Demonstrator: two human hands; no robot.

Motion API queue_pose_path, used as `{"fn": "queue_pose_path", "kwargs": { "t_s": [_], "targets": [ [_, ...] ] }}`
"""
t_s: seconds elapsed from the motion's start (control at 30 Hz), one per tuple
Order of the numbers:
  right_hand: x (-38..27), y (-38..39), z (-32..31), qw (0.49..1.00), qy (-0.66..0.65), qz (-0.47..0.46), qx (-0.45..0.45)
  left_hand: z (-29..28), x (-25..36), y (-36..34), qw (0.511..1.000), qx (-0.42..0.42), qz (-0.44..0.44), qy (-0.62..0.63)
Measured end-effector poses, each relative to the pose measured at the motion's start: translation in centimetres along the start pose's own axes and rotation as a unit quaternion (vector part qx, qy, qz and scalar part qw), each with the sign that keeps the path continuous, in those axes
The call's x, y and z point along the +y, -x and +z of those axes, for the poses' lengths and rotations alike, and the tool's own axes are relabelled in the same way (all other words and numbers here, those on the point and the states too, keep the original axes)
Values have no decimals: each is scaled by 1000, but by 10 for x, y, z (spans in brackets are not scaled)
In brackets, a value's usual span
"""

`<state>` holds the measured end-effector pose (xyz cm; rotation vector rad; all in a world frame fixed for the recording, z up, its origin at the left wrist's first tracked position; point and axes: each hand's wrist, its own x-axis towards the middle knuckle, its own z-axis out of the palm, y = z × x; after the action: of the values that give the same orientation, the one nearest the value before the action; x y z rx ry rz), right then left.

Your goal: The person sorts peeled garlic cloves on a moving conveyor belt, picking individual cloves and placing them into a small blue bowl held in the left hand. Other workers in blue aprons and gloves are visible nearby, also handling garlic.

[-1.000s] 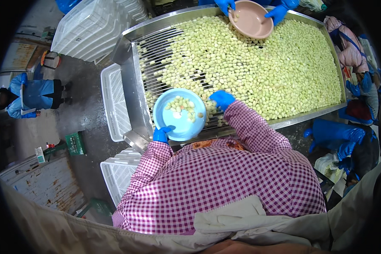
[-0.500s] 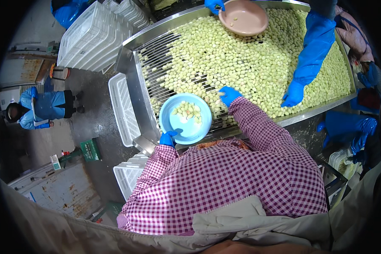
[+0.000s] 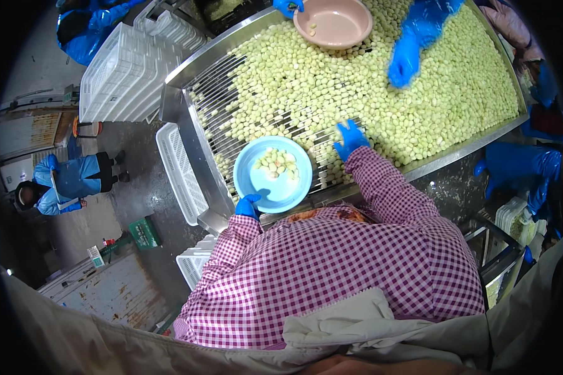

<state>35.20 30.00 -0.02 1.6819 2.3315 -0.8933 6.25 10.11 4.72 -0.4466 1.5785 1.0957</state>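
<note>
My left hand (image 3: 248, 206), in a blue glove, grips the near-left rim of a light blue basin (image 3: 273, 190) holding several pale green oval pieces (image 3: 275, 162). Just right of the basin, my blue-gloved right hand (image 3: 350, 139) is spread over many similar pieces (image 3: 450, 94) lying on a slatted metal sorting table (image 3: 211, 87). At the far side, a co-worker's gloved hand (image 3: 287, 7) holds a pink basin (image 3: 331, 24); their other hand (image 3: 405, 62) reaches down over the pieces.
Stacked white crates (image 3: 119, 72), a long white basket (image 3: 178, 175) and more crates (image 3: 192, 262) stand along the left. A person in blue (image 3: 75, 178) is on the floor area at left. Other blue-clad workers (image 3: 519, 175) crowd the right. A green crate (image 3: 144, 232) sits lower left.
My right hand has shifted slightly up and right, fingers now spread. The co-worker's arm came down over the pieces, then moved upward and left; the pink basin also moved left.
</note>
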Motion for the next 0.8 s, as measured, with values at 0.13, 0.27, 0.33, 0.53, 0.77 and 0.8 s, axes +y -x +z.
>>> {"fn": "queue_pose_path", "kwargs": {
  "t_s": [0.13,0.27,0.33,0.53,0.77,0.8],
  "targets": [
    [-2,-11,-2,964,-220,9,-145,14,-7,-20,999,3,10,-46],
    [55,-47,-63,969,-202,135,38,26,-14,-16,1000,-12,-16,1],
    [74,-60,-83,950,-209,224,66,25,-13,-12,1000,-9,-2,-19],
    [75,-90,-80,974,137,149,-101,18,-14,-22,1000,21,-11,9],
    [22,-81,-76,972,-72,222,-31,-9,3,-22,997,-58,-10,42],
    [-2,-69,-65,943,-237,235,1,-20,9,-23,997,-65,-20,39]
  ]
}}
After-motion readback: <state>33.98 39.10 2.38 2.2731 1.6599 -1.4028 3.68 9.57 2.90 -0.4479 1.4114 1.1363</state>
